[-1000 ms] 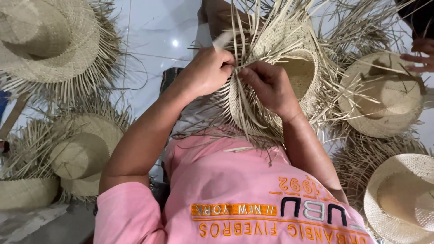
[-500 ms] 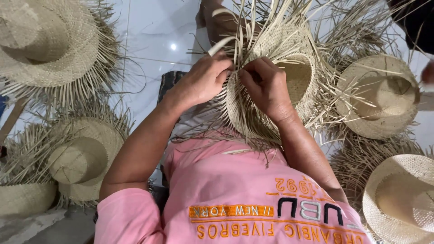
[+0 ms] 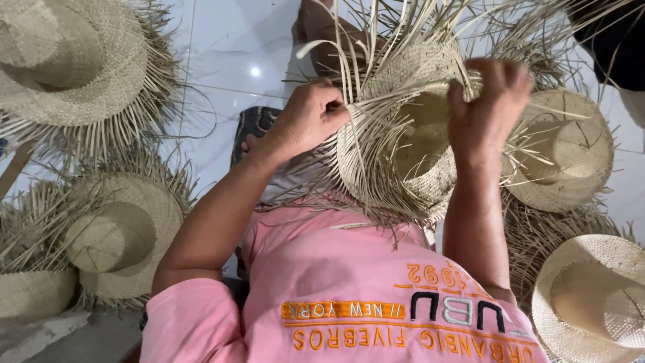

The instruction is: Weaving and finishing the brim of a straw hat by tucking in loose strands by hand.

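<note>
An unfinished straw hat point(image 3: 410, 151) rests in my lap with its hollow crown facing me and long loose straw strands sticking out all around the brim. My left hand point(image 3: 309, 114) pinches strands at the brim's left edge. Over the right side of the brim, my right hand point(image 3: 487, 101) is raised with its fingers closed on a few strands that it draws upward. My pink shirt point(image 3: 363, 296) fills the bottom of the view.
Several other fringed straw hats lie around on the white tiled floor point(image 3: 222, 54): one at top left point(image 3: 67, 60), one at left point(image 3: 121, 235), one at right point(image 3: 564, 151), one at bottom right point(image 3: 591, 296). Another person's dark sleeve point(image 3: 611, 40) shows at top right.
My right hand has lifted off the brim and moved up and right, pulling strands with it. My left hand has stayed at the brim's left edge.
</note>
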